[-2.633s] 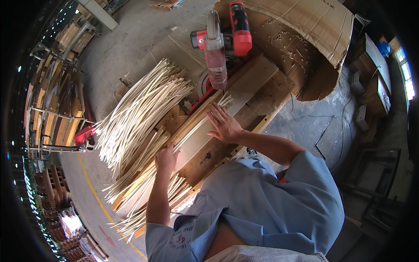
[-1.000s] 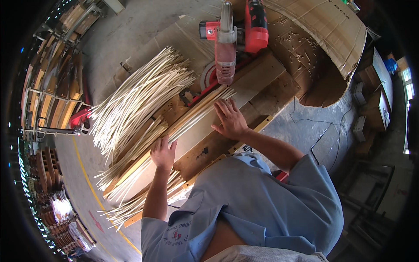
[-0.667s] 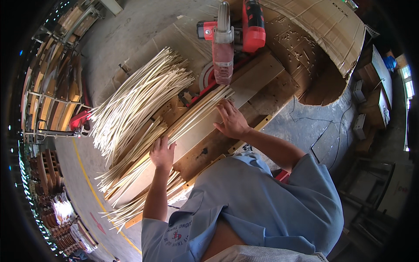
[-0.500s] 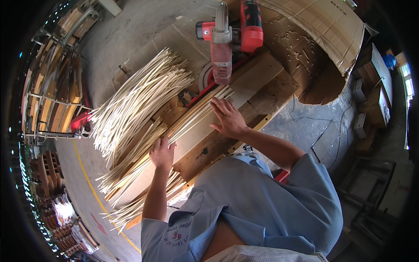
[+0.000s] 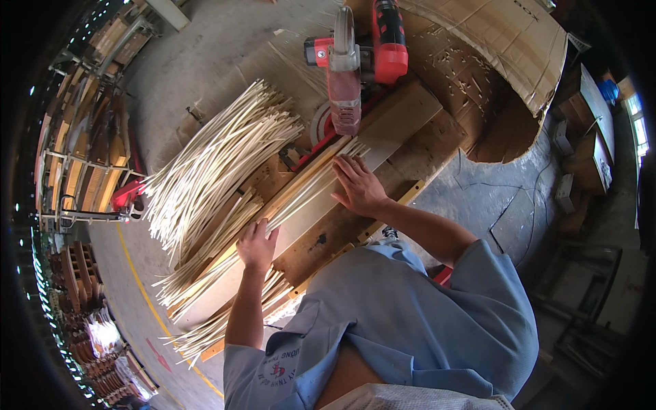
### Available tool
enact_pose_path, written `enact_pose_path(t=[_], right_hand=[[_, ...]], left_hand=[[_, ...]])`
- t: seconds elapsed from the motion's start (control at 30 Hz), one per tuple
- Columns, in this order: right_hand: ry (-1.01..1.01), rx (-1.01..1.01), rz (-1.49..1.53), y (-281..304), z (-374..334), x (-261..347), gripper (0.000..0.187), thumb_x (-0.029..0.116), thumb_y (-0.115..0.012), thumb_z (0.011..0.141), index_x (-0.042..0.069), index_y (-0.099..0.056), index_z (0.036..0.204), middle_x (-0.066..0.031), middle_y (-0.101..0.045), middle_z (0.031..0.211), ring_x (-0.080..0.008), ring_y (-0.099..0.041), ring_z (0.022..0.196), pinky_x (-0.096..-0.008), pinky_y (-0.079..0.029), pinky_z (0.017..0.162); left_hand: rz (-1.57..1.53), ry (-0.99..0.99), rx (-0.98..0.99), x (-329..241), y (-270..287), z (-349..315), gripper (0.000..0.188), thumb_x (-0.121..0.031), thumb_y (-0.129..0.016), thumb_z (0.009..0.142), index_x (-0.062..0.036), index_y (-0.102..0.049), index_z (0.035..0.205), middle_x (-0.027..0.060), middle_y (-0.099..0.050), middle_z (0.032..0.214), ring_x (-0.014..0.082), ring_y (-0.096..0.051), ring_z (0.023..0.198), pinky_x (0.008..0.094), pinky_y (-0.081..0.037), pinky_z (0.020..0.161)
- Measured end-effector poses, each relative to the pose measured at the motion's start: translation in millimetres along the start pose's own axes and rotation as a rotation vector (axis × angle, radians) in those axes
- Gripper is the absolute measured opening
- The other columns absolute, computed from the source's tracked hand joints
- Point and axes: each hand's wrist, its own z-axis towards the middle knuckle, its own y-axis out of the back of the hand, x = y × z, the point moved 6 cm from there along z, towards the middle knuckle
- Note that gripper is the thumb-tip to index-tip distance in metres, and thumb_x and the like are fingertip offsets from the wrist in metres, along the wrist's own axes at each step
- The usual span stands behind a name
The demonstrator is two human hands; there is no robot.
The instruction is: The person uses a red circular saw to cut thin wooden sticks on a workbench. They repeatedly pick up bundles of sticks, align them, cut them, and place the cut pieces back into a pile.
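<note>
A thin row of long pale rattan-like sticks lies slantwise along a wooden fence on the work board. My left hand is closed over the row at its middle, thumb to the right of the sticks. Over their upper right ends my right hand lies nearly flat, its fingers stretched out and its fingertips touching the sticks. Just beyond those ends stands a red mitre saw with its head raised; the blade is hidden by the guard.
A big heap of pale sticks lies left of the board, and a smaller bunch beside my left forearm. Bent cardboard with offcuts stands behind the saw at right. A cable crosses the floor. Wood-filled racks are at far left.
The whole view has shifted slightly. Both hands stay at nearly the same places on the sticks, and the saw head is still raised.
</note>
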Motion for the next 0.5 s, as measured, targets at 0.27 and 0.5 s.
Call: enact_pose_path(t=[0.27, 0.5], right_hand=[[0.019, -0.037, 0.014, 2.1, 0.2, 0.0, 0.073, 0.036, -0.074, 0.087, -0.007, -0.052, 0.142, -0.0211, -0.045, 0.153, -0.0394, -0.037, 0.148, -0.0547, -0.029, 0.125], [-0.023, 0.001, 0.061, 2.6, 1.2, -3.5, 0.075, 0.036, -0.074, 0.089, -0.006, -0.05, 0.146, -0.0211, -0.042, 0.156, -0.0397, -0.035, 0.149, -0.0511, -0.029, 0.125]], left_hand=[[0.016, -0.04, -0.024, 0.4, 1.0, 3.0, 0.029, -0.038, -0.084, 0.082, -0.0159, -0.068, 0.093, 0.0043, -0.064, 0.079, 0.0263, -0.066, 0.066, 0.04, -0.053, 0.054], [0.036, -0.01, 0.013, 3.6, -2.9, 2.6, 0.031, -0.039, -0.083, 0.083, -0.0151, -0.07, 0.097, 0.0052, -0.067, 0.082, 0.0266, -0.068, 0.071, 0.0395, -0.055, 0.058]])
